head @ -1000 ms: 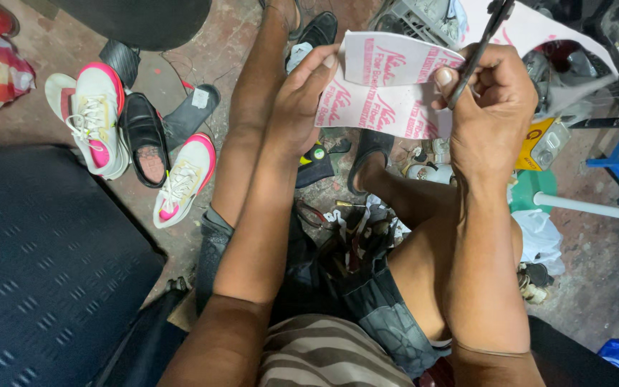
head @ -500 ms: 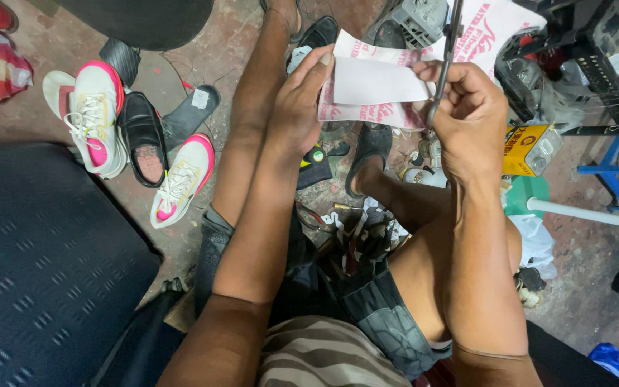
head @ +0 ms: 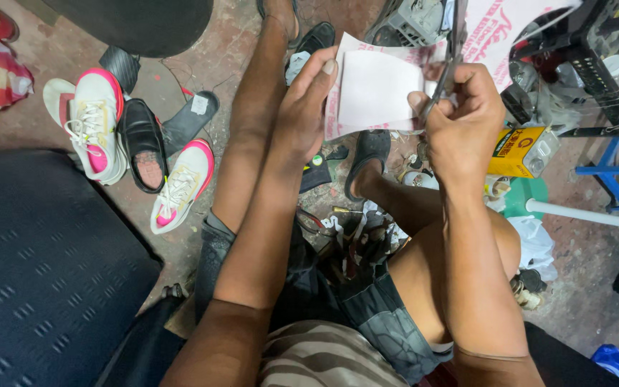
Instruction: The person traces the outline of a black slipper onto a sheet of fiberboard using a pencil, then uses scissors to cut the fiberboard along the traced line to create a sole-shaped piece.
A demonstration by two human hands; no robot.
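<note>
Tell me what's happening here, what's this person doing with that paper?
A seated person is cutting a sheet of white paper with pink print. The left hand holds the sheet up by its edge, while the right hand works a pair of scissors into its right side. On the floor to the left lie two white and pink sneakers with a black shoe between them; a yellow can sits on the right.

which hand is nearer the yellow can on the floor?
Right. The right hand, gripping the scissors, sits just left of the yellow can in the view. The left hand, holding the white sheet, lies farther left, beyond the sheet.
</note>
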